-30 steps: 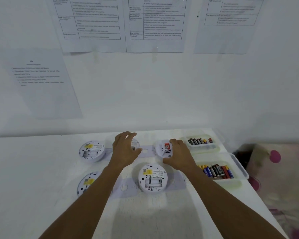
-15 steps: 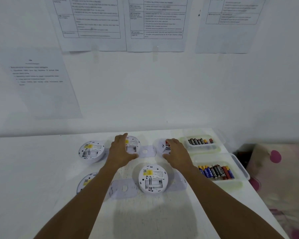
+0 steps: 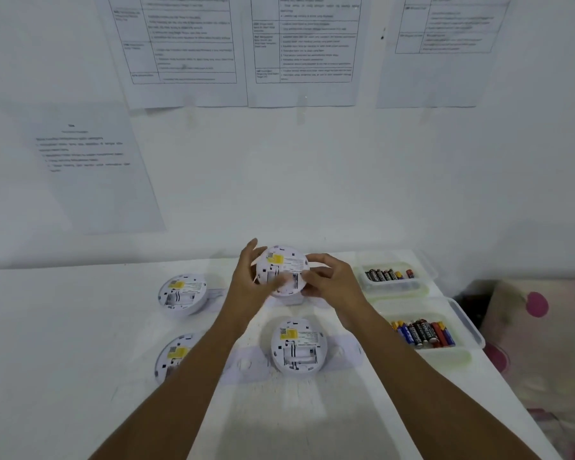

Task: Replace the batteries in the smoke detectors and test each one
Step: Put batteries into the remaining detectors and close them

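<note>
A round white plastic smoke detector (image 3: 284,265), label up, is held over the white table (image 3: 80,327) at twelve o'clock — left hand (image 3: 246,287) gripping its nine o'clock edge, right hand (image 3: 336,283) pinching three o'clock.

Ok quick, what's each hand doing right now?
Left hand: holding the raised smoke detector by its left side.
Right hand: gripping the same detector's right edge.

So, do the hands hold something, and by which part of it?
Yes, one smoke detector: the left hand grips its left rim and the right hand its right rim.
</note>
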